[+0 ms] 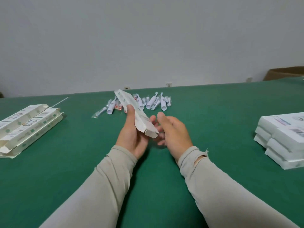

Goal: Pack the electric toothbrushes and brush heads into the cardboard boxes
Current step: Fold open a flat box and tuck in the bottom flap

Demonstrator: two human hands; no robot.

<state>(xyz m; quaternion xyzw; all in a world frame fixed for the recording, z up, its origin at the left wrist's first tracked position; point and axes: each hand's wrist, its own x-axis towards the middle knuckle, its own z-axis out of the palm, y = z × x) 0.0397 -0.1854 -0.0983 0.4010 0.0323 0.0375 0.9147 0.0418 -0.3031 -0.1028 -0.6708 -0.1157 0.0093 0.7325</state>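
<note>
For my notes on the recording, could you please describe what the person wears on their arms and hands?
Both arms wear long, light beige knit sleeves that reach the wrists. The right sleeve has a torn hole near its cuff, with frayed threads at the edge; the left sleeve looks intact. The left hand and right hand are bare: no gloves, rings or watch show.

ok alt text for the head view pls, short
A person's left hand holds a long, narrow cardboard box tilted above a green table, its near end flap open, with the open right hand beside it. Behind lies a pile of electric toothbrushes and brush heads; empty open boxes lie left, stacked white boxes right.
</note>
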